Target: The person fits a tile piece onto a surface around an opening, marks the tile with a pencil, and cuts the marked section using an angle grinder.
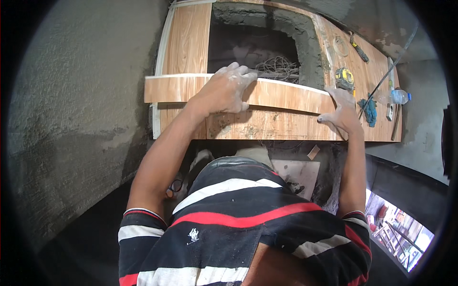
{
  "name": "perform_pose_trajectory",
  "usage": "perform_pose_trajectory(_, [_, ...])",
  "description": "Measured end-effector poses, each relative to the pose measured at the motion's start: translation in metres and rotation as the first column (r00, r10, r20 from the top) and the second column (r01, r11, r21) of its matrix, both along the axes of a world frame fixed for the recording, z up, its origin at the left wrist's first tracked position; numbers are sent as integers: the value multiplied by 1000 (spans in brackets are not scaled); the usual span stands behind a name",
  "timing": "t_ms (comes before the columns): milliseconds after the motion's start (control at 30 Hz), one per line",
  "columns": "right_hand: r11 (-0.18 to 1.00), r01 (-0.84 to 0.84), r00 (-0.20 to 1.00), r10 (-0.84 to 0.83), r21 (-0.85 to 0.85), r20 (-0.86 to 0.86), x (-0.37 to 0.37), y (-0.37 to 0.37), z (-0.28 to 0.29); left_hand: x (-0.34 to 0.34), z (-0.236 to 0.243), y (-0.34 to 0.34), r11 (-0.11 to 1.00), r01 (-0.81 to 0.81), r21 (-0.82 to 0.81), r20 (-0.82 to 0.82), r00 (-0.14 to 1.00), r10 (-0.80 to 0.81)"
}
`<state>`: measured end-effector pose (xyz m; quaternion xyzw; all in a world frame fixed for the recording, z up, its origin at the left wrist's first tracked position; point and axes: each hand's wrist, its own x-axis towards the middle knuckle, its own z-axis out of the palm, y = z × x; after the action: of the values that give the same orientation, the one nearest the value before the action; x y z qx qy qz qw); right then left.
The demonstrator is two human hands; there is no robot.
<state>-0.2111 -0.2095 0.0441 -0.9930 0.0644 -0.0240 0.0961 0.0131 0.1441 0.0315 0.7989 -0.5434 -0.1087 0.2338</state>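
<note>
A long wood-grain strip with a white edge (281, 97), like a cut piece of tile, lies across the front of a wood-grain surface (188, 33). My left hand (228, 90) is closed over its middle, fingers over the far edge and thumb on the near side. At the strip's right end, my right hand (342, 110) grips it the same way, thumb toward me. Beyond the strip is an opening with a rough grey mortar rim (310, 50). A tangle of thin wire (278, 66) shows inside its dark interior.
To the right lie a yellow-black tape measure (344, 77), a yellow-black handled tool (359, 48), a clear coil (340, 46), a blue cloth (369, 112) and a water bottle (399, 97). A thin dark cable (389, 71) crosses there. A rough grey wall (86, 95) stands left.
</note>
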Motion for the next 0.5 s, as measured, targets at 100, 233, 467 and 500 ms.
perform_pose_trajectory(100, [951, 109, 987, -68, 291, -147, -10, 15, 24, -13, 55, 2, 990, 108, -86, 198, 976, -89])
perform_pose_trajectory(233, [760, 99, 984, 23, 642, -178, -3, 65, 62, -26, 121, -6, 954, 276, -114, 420, 884, -206])
perform_pose_trajectory(467, [659, 66, 962, -241, 749, 127, -13, 141, 69, -35, 190, -12, 724, 352, -593, 477, 878, -36])
perform_pose_trajectory(500, [534, 48, 876, -428, 844, 221, -15, 150, 43, -34, 191, -10, 623, 294, -724, 300, 949, -100])
